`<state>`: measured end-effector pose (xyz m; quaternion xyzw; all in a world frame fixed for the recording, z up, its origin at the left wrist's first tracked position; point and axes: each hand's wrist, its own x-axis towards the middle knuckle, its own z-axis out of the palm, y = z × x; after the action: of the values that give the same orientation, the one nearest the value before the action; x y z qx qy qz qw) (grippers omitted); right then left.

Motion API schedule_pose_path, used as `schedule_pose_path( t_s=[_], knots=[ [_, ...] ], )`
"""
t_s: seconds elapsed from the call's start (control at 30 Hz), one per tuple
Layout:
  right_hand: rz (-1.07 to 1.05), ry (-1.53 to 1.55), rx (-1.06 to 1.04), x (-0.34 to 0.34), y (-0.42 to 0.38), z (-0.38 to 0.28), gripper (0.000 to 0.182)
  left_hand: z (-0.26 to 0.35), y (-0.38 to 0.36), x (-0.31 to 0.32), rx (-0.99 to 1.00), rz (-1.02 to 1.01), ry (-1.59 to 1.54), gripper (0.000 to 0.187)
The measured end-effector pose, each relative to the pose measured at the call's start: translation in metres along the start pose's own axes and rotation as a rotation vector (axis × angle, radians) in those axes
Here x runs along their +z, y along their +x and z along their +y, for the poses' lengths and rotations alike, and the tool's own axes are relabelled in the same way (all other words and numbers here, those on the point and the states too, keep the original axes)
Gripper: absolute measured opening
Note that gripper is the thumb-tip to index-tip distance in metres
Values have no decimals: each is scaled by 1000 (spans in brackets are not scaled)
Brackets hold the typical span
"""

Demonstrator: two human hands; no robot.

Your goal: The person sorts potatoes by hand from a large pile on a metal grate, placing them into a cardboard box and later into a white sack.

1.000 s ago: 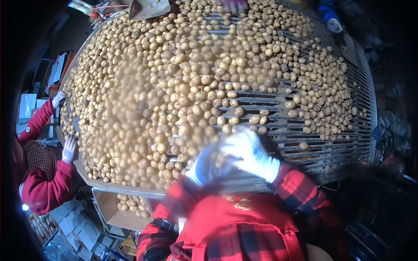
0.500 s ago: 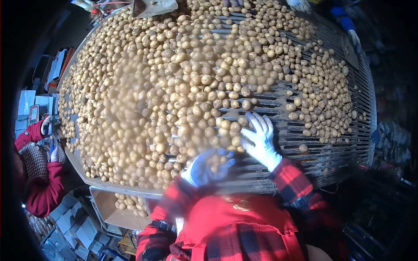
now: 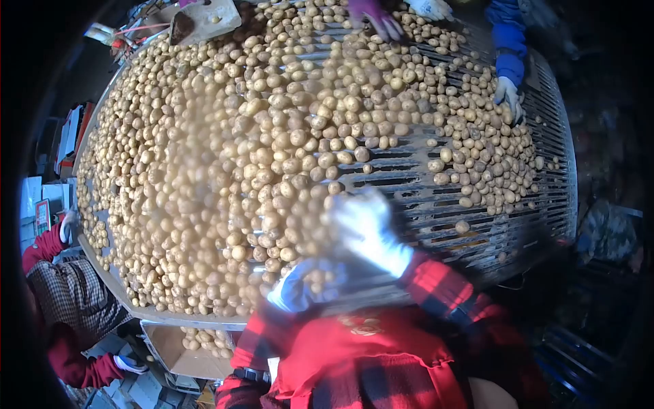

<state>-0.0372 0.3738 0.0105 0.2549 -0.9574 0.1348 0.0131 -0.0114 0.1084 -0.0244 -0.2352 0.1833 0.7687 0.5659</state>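
My left hand (image 3: 303, 286), in a white and blue glove, is cupped at the near edge of a wide potato heap (image 3: 231, 163). A few potatoes (image 3: 317, 278) lie within the curve of its blurred fingers. Just beyond it and to the right, my right hand (image 3: 366, 225), in a similar glove, reaches to the heap's edge with its fingertips at the potatoes. Motion smears those fingers. Both hands are over a slatted sorting table (image 3: 402, 180), whose dark bars show to the right of the heap.
Below the table's near edge, a cardboard box (image 3: 170, 351) holds several potatoes. Across the table are a purple-gloved hand (image 3: 378, 17), a white-gloved hand (image 3: 430, 8) and a blue-sleeved person's hand (image 3: 509, 99). A scoop (image 3: 204, 22) lies far left. Another person (image 3: 75, 293) stands at left.
My right hand has swept left toward my left hand, along the edge of the heap. Across the table, the blue-sleeved arm and the purple glove now reach farther in over the potatoes.
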Motion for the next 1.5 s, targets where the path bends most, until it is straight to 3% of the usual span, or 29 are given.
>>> schedule_pose_path(
  t_s=[0.03,0.1,0.17,0.23,0.3,0.37,0.43,0.47,0.5,0.57,0.63,0.7,0.73,0.8,0.83,0.87,0.9,0.93,1.03,1.1,1.17,1.2,1.3,1.33,1.43,1.47,1.5],
  knots=[
    [151,-45,170,-7,-5,19,39,11,-1,18,-81,-37,-106,34],
    [469,-146,521,-16,-5,62,30,11,3,19,-58,-78,-138,34],
    [440,-319,626,-6,-2,106,29,14,12,25,-97,-71,-218,34],
    [245,-272,649,-5,18,134,25,15,24,33,-130,-57,-301,34],
    [44,-316,672,-3,38,145,14,13,34,43,-14,3,-234,33],
    [211,-266,582,-1,27,148,15,12,44,35,66,-355,-57,52],
    [323,21,673,-10,14,133,22,21,45,44,-93,-161,-28,51],
    [339,378,751,-25,12,111,20,27,40,63,-88,-161,-38,51],
    [412,457,677,-33,10,87,21,34,34,86,-81,-95,73,51],
    [288,675,425,-47,0,52,23,39,36,98,-89,-33,188,51],
    [136,490,242,-69,-4,29,31,43,42,100,13,-198,258,52],
    [-20,741,447,-80,-7,40,33,42,42,110,15,-159,265,48],
    [191,699,441,-69,-14,55,34,40,43,106,-24,-81,242,46],
    [335,229,425,-56,-21,113,30,39,41,104,-62,-2,219,44],
    [297,-315,471,-53,-25,136,30,41,39,107,-66,11,192,42],
    [111,-624,586,-49,-29,159,28,42,37,108,-68,25,164,39],
    [-90,-636,739,-48,-29,169,24,41,37,107,-64,28,165,39],
    [-278,-760,720,-36,-27,191,20,41,36,103,-69,-13,126,39],
    [-265,-729,727,-33,-24,196,14,40,34,86,-71,-131,0,38],
    [-22,-364,761,-41,-29,188,17,37,33,82,-6,-82,11,42],
    [228,-117,548,-57,-20,140,14,34,41,76,-37,-194,-188,45],
    [263,277,539,-70,-9,107,18,32,42,81,-19,-178,-221,45],
    [179,419,291,-77,5,31,19,28,47,91,25,-158,-264,44],
    [129,411,124,-73,4,19,22,27,53,82,16,-201,-313,45],
    [269,482,244,-69,1,10,22,24,59,57,-16,-232,-387,40],
    [162,331,462,-70,-6,28,29,27,54,61,-12,-229,-398,38],
    [210,-176,581,-45,-22,52,37,29,51,64,-8,-228,-408,37]
  ],
)
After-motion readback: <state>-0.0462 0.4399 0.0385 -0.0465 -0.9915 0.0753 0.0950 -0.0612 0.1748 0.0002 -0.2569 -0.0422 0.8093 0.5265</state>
